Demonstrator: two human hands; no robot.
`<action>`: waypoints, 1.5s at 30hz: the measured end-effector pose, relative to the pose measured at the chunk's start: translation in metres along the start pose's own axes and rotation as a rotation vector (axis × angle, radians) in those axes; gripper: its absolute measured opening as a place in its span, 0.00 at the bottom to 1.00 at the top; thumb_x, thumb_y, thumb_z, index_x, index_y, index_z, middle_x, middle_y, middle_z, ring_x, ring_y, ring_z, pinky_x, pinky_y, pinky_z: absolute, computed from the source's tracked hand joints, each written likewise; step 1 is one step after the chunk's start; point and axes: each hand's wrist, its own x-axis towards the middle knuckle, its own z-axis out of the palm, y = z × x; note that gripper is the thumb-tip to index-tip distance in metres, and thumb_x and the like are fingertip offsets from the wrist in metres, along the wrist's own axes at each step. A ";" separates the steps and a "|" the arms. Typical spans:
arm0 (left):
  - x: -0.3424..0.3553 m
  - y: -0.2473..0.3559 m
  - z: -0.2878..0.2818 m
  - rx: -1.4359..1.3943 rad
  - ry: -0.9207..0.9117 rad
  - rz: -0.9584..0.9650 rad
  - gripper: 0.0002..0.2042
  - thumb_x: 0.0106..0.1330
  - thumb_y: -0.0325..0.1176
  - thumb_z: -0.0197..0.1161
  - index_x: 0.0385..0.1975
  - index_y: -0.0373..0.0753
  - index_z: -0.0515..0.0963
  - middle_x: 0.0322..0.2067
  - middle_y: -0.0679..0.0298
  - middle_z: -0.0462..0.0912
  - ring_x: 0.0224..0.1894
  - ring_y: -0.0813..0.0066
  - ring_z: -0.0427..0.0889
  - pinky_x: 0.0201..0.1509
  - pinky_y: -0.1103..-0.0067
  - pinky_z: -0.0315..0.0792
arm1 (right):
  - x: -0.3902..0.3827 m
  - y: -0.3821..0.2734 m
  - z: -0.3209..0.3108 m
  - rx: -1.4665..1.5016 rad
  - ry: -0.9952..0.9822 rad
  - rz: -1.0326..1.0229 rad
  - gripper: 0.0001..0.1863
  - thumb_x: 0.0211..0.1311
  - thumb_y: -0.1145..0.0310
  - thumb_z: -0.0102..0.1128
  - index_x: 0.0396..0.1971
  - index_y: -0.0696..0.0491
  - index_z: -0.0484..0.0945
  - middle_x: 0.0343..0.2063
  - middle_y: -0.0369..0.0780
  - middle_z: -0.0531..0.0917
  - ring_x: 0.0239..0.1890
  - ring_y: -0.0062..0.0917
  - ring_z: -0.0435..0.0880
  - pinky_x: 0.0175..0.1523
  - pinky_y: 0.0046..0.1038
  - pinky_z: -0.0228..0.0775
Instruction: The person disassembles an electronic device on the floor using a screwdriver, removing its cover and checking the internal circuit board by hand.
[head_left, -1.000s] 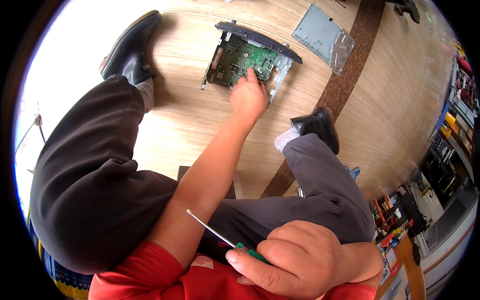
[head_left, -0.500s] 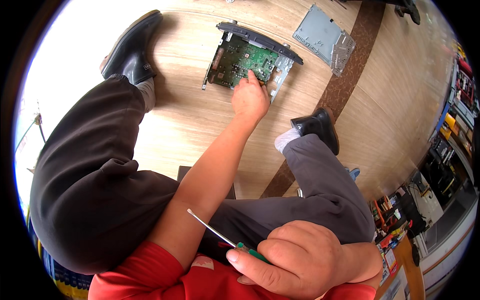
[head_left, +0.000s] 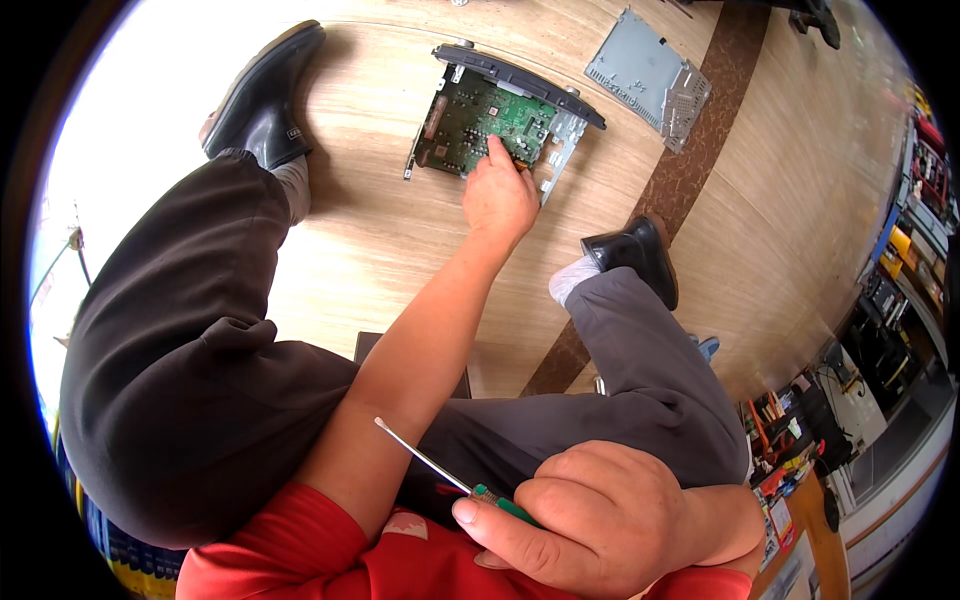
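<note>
An opened car stereo unit (head_left: 455, 120) lies on the floor ahead, its green circuit board (head_left: 515, 118) bare between metal side walls and a black front panel (head_left: 520, 78) on the far side. Over its near edge rests my left hand (head_left: 500, 195), index finger stretched out and pointing at the middle of the board. No object shows in that hand; its other fingers are partly hidden. Close to my body, my right hand (head_left: 600, 510) is closed round a screwdriver (head_left: 430, 462) with a green handle. Its thin metal shaft points up and left, apart from the unit.
A flat grey metal cover (head_left: 635, 65) lies on the floor right of the unit, with a perforated bracket (head_left: 687, 105) at its edge. My black boots (head_left: 635, 262) stand either side. Shelves crowded with tools (head_left: 900, 270) line the far right.
My left index finger has shifted slightly left and farther over the board. My right hand and the screwdriver have stayed in place.
</note>
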 end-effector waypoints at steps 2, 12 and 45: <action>0.002 0.001 -0.002 0.006 -0.017 -0.011 0.36 0.69 0.40 0.63 0.72 0.27 0.59 0.50 0.42 0.81 0.51 0.44 0.82 0.56 0.59 0.77 | -0.001 0.000 0.000 -0.001 -0.002 -0.004 0.20 0.69 0.66 0.61 0.59 0.54 0.77 0.27 0.36 0.71 0.25 0.26 0.74 0.27 0.26 0.69; 0.004 0.002 -0.005 0.029 -0.044 -0.046 0.36 0.69 0.43 0.61 0.73 0.29 0.60 0.50 0.42 0.82 0.51 0.44 0.83 0.56 0.59 0.77 | -0.001 0.001 0.003 -0.004 0.016 -0.005 0.20 0.70 0.67 0.62 0.59 0.54 0.77 0.26 0.36 0.71 0.25 0.27 0.73 0.27 0.26 0.69; -0.015 0.035 -0.056 0.049 0.166 0.338 0.18 0.67 0.41 0.66 0.52 0.38 0.83 0.44 0.47 0.86 0.45 0.47 0.86 0.52 0.60 0.80 | -0.012 -0.040 0.014 -0.024 -0.067 -0.008 0.19 0.57 0.68 0.63 0.47 0.61 0.84 0.22 0.36 0.73 0.24 0.25 0.76 0.25 0.27 0.69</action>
